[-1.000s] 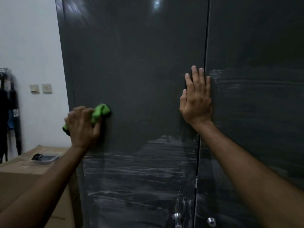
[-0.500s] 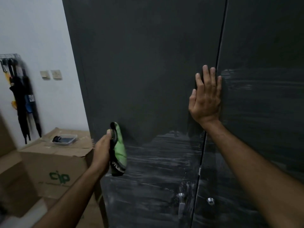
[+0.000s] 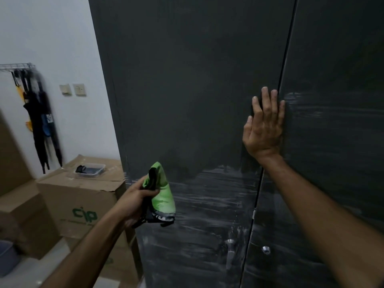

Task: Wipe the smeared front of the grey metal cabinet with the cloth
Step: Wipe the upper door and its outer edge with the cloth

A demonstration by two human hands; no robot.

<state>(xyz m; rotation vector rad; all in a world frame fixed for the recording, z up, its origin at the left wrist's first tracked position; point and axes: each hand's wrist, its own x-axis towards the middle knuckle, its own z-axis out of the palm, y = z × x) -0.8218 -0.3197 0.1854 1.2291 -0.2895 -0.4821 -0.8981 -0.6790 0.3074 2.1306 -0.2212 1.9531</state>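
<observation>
The dark grey metal cabinet (image 3: 197, 90) fills the view, with two doors meeting at a seam. White smears (image 3: 212, 198) cover the lower part of the left door, and more smears (image 3: 307, 109) streak the right door. My left hand (image 3: 135, 202) grips a green and black cloth (image 3: 161, 196), held just off the lower left edge of the left door. My right hand (image 3: 262, 125) presses flat against the left door beside the seam, fingers straight and pointing up.
A metal handle (image 3: 229, 254) and a round lock (image 3: 266, 250) sit low near the seam. Cardboard boxes (image 3: 83, 204) stand left of the cabinet, one bearing a plastic tray (image 3: 89, 169). Umbrellas (image 3: 39, 125) hang on the white wall beside two switches (image 3: 72, 89).
My left hand came off the upper part of the left door and dropped down with the cloth, which now hangs from it. The view shifted left. My right hand stayed pressed on the door.
</observation>
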